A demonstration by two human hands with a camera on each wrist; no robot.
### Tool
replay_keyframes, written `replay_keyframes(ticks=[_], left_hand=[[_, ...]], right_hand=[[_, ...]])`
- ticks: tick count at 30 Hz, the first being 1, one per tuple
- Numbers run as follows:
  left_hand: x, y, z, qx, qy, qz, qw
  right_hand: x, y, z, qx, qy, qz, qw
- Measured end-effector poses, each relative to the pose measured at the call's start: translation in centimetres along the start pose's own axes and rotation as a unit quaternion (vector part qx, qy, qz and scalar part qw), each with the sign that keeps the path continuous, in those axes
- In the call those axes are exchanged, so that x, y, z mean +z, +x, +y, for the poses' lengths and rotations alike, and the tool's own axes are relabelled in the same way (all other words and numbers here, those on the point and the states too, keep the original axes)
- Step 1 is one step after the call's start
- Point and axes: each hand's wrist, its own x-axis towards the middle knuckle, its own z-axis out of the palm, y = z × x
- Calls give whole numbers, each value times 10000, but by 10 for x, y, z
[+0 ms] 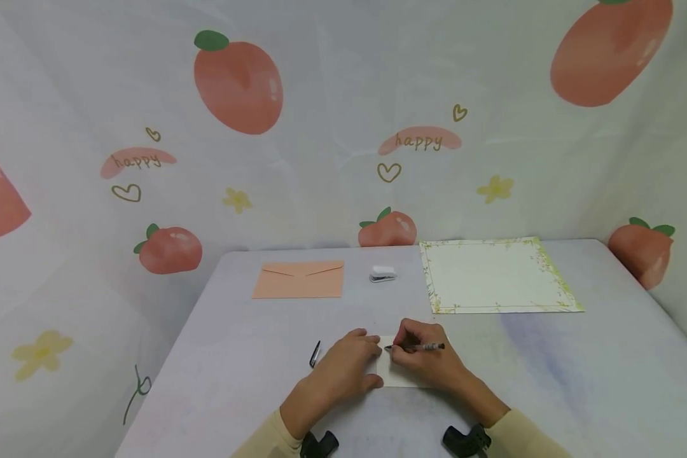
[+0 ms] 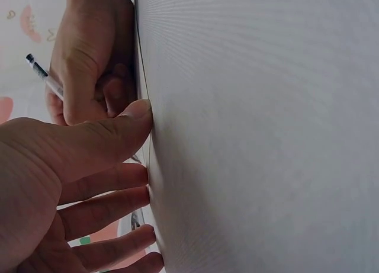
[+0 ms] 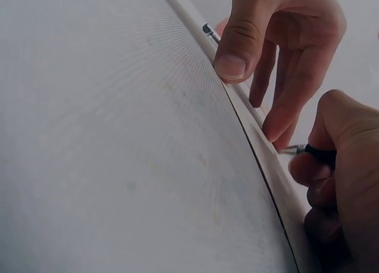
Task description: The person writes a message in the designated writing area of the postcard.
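Both hands work at the near middle of the table (image 1: 235, 356). Left hand (image 1: 343, 366) lies with fingers straight and spread, fingertips pressing down the left edge of a small white card (image 1: 397, 378); the wrist views show thumb and fingers flat against the card's rim. Right hand (image 1: 426, 359) has its fingers curled round a pen (image 1: 418, 347), gripping it with the tip on the upper left part of the card. No writing can be made out on the card. A dark pen cap (image 1: 315, 353) lies on the table just left of the left hand. Further back lie a peach envelope (image 1: 299, 279), flap side up, a small white stapler-like object (image 1: 383, 273) and a cream sheet with a green floral border (image 1: 495, 275), all well apart from the hands. Table surface is a pale lilac-grey covering. Backdrop (image 1: 332, 95) is a white cloth printed with peaches, yellow flowers, outlined hearts and the word "happy", legible twice. Dark wrist-mounted fittings show at the lower edge beside cream sleeves.
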Motion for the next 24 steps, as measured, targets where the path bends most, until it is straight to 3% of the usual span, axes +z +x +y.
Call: replay_keyframes(ticks=[17,24], left_hand=[[1,0,-1,43,71,55,10000],[-1,-1,1,6,75,-12,10000]], right_hand=[[-2,0,-2,-68,-90,-44,9999],[-2,0,-3,112,-88,57,9999]])
